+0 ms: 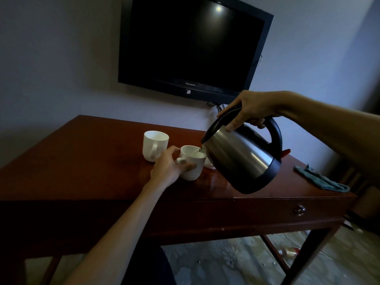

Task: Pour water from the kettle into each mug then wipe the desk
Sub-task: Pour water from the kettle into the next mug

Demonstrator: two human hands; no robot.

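Dark-red wooden desk (86, 161) carries two white mugs; steel electric kettle (240, 159), right hand (249, 110) curled round its handle, tips into the near mug (192, 162), left hand (167, 166) clasping it. Overtilting could flood the rim; far mug (155, 145), teal cloth (320, 178) wait

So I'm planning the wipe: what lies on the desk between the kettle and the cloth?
Head view: bare desk top between the kettle and the cloth; the kettle's red switch overhangs it.
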